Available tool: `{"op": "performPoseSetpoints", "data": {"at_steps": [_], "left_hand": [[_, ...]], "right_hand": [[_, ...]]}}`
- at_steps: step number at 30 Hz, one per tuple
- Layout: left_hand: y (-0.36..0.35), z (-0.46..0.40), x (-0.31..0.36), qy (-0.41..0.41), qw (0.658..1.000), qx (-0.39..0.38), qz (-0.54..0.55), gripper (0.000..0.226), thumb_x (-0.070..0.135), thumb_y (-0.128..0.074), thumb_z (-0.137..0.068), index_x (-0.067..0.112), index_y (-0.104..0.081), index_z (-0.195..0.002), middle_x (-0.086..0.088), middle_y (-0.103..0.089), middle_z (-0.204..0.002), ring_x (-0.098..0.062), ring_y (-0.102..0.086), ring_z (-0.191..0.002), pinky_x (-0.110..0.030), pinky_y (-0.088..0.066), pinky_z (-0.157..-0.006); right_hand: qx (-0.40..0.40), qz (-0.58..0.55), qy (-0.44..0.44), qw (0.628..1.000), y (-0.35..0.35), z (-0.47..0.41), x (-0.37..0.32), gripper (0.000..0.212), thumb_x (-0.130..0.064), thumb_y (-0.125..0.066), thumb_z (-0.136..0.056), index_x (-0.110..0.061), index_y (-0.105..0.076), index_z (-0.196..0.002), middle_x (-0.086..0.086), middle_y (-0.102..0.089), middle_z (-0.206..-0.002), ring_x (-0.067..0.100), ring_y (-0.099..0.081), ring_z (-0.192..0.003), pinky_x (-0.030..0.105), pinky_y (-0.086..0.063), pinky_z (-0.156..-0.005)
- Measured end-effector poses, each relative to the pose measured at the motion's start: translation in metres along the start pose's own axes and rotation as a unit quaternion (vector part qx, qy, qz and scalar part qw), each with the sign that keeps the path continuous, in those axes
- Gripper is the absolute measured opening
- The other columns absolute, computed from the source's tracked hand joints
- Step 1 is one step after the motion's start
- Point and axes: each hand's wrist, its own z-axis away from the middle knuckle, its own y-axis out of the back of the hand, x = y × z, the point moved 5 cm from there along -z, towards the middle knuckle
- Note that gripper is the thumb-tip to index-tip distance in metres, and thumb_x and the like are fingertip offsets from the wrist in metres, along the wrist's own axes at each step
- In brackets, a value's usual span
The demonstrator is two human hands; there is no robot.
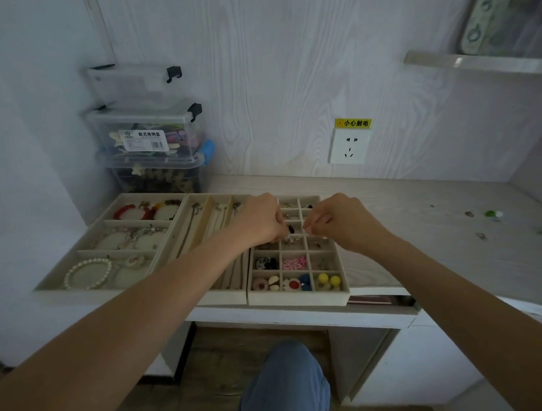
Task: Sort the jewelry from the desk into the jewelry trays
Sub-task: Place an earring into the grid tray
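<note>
1. The left hand (264, 219) curled its fingers over the grid tray (343, 290), apparently pinching something small.
2. The right hand (331, 223) pinched likewise; lower gently into one compartment.
3. Loose jewelry (491, 213) lay near the worktop's right edge.

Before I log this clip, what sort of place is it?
Probably a home desk nook in a bedroom or dressing corner. A built-in pale wood desk meets a matching panelled wall with a socket, clear storage boxes are stacked in the corner, and jewelry trays sit at the desk's front edge.
</note>
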Motion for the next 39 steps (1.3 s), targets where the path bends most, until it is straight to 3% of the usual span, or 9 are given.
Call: {"op": "performPoseSetpoints", "data": {"at_steps": [4,7,10,12,15,18,27,32,39], "left_hand": [[-0.003,0.000,0.001,0.018,1.000,0.019,0.008,0.010,0.010,-0.069,-0.078,0.001,-0.073,-0.077,-0.003,-0.064,-0.065,-0.009,-0.056,-0.056,-0.019,-0.047,-0.059],[-0.005,-0.001,0.001,0.031,0.999,0.013,0.012,0.014,0.010,-0.069,-0.078,-0.003,-0.070,-0.077,-0.008,-0.060,-0.064,-0.015,-0.052,-0.055,-0.026,-0.047,-0.058],[-0.005,-0.004,0.000,0.036,0.999,-0.007,-0.002,0.020,0.019,-0.070,-0.081,0.008,-0.059,-0.068,-0.001,-0.047,-0.055,-0.010,-0.041,-0.048,-0.022,-0.036,-0.050],[-0.005,-0.004,-0.001,0.035,0.999,-0.040,-0.011,0.019,0.024,-0.069,-0.083,0.007,-0.063,-0.077,0.000,-0.049,-0.061,-0.010,-0.044,-0.054,-0.021,-0.037,-0.054],[-0.009,-0.001,-0.001,0.036,0.994,-0.104,-0.015,0.027,0.025,-0.067,-0.085,0.003,-0.068,-0.100,-0.007,-0.066,-0.090,-0.019,-0.061,-0.086,-0.026,-0.044,-0.077],[-0.011,0.001,0.003,0.029,0.992,-0.116,-0.036,0.027,0.022,-0.066,-0.086,0.004,-0.067,-0.106,-0.010,-0.065,-0.113,-0.022,-0.061,-0.104,-0.030,-0.044,-0.092],[-0.012,-0.005,0.014,-0.058,0.989,-0.112,-0.073,0.015,0.019,-0.068,-0.084,0.008,-0.068,-0.094,-0.005,-0.066,-0.100,-0.019,-0.060,-0.097,-0.030,-0.044,-0.088],[-0.012,-0.006,0.011,-0.079,0.988,-0.102,-0.088,0.017,0.020,-0.069,-0.083,0.009,-0.069,-0.095,-0.003,-0.065,-0.094,-0.015,-0.059,-0.087,-0.027,-0.045,-0.082],[-0.009,-0.009,0.010,-0.087,0.985,-0.108,-0.100,0.019,0.021,-0.072,-0.080,0.010,-0.071,-0.095,-0.004,-0.069,-0.095,-0.016,-0.063,-0.089,-0.036,-0.049,-0.090]], "right_hand": [[0.004,0.012,0.001,1.000,-0.004,0.000,0.000,0.009,-0.014,-0.067,-0.084,-0.011,-0.074,-0.089,0.001,-0.072,-0.092,0.009,-0.061,-0.081,0.024,-0.050,-0.083],[0.011,0.017,0.002,1.000,-0.001,0.000,-0.001,0.009,-0.014,-0.067,-0.085,-0.010,-0.073,-0.089,0.002,-0.072,-0.092,0.013,-0.064,-0.086,0.029,-0.052,-0.085],[0.018,0.016,0.001,1.000,0.004,0.000,0.000,0.011,-0.013,-0.063,-0.086,-0.010,-0.073,-0.089,0.002,-0.071,-0.091,0.013,-0.064,-0.085,0.026,-0.050,-0.080],[0.017,0.015,-0.002,1.000,0.005,0.000,0.001,0.013,-0.013,-0.061,-0.087,-0.010,-0.073,-0.089,0.003,-0.071,-0.091,0.014,-0.064,-0.087,0.026,-0.051,-0.079],[-0.002,0.019,-0.009,1.000,0.001,0.000,0.004,0.015,-0.014,-0.061,-0.088,-0.008,-0.073,-0.094,0.005,-0.071,-0.096,0.016,-0.064,-0.090,0.030,-0.051,-0.086],[-0.022,0.026,-0.011,0.999,-0.006,-0.002,0.004,0.016,-0.014,-0.061,-0.089,-0.008,-0.073,-0.097,0.008,-0.071,-0.098,0.018,-0.066,-0.090,0.030,-0.052,-0.086],[-0.031,0.063,-0.017,0.997,-0.014,-0.009,0.005,0.018,-0.010,-0.059,-0.089,-0.012,-0.073,-0.101,0.008,-0.068,-0.107,0.021,-0.064,-0.095,0.030,-0.052,-0.086],[-0.028,0.077,-0.015,0.997,-0.018,-0.016,0.006,0.009,-0.010,-0.063,-0.085,-0.013,-0.070,-0.089,0.006,-0.068,-0.101,0.017,-0.062,-0.087,0.024,-0.046,-0.075],[-0.030,0.113,-0.019,0.993,-0.031,-0.020,0.003,0.009,-0.018,-0.066,-0.084,-0.014,-0.073,-0.088,0.007,-0.070,-0.089,0.021,-0.065,-0.083,0.038,-0.055,-0.081]]}}
